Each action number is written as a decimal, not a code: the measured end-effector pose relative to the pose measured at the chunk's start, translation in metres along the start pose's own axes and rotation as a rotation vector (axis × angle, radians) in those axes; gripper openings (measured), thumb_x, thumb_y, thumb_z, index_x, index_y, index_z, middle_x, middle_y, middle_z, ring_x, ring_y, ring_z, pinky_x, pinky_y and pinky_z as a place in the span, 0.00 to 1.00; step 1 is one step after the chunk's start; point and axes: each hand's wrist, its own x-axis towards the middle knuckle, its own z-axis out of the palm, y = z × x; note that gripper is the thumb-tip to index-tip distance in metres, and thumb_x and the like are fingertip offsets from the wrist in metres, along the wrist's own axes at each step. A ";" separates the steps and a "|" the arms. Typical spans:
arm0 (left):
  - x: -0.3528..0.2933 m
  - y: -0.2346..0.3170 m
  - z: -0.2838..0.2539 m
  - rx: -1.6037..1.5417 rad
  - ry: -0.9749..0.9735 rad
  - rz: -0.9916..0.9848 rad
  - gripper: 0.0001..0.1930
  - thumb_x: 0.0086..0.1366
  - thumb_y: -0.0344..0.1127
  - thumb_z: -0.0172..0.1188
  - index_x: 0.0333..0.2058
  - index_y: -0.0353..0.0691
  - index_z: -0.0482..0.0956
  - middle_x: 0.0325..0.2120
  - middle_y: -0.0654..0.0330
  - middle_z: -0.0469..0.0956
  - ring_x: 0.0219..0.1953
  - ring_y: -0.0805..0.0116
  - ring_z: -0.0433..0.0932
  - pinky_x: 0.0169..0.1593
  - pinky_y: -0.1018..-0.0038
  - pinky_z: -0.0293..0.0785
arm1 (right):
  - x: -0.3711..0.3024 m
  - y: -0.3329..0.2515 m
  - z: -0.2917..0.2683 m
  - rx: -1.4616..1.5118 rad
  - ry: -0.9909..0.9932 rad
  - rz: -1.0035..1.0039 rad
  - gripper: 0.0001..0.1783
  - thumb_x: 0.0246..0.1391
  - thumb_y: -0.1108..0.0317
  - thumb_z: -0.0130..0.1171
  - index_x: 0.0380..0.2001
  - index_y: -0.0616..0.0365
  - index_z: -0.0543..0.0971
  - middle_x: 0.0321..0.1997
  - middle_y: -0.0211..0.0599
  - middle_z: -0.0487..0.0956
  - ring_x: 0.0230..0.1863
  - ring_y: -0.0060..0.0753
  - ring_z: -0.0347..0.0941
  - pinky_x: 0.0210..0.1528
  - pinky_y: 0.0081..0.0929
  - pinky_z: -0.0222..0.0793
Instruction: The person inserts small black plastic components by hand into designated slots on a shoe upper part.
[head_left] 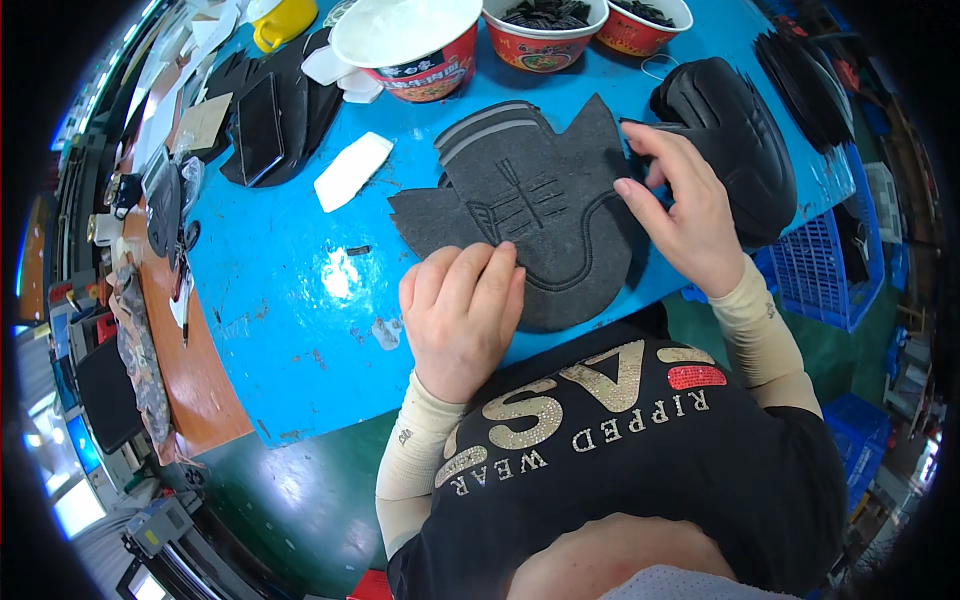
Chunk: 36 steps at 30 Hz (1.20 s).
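Two hands work on a blue counter (290, 300). Grey felt piece (530, 200) lies flat at its near edge; left hand (462, 315), fingers curled, presses its lower edge; right hand (680, 215) pinches its right tip beside black moulded pad (745, 130).

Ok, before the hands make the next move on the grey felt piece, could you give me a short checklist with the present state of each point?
1. Grey felt piece lies flat on the blue table: ok.
2. Left hand presses its near edge, fingers closed together on it: ok.
3. Right hand is at the piece's right edge: ok; whether it pinches the felt or the black moulded part beside it: cannot tell.
4. White block lies apart from the piece: ok.
5. Red bowls at the far edge are away from both hands: ok.
6. Near edge of the piece overhangs the table: cannot tell.
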 end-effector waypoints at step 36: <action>-0.046 -0.015 0.002 -0.073 0.203 -0.303 0.15 0.59 0.23 0.62 0.46 0.36 0.82 0.40 0.57 0.79 0.44 0.59 0.75 0.51 0.65 0.63 | 0.011 0.008 0.007 0.545 0.374 0.136 0.09 0.53 0.69 0.67 0.35 0.57 0.78 0.38 0.30 0.79 0.31 0.22 0.76 0.32 0.22 0.72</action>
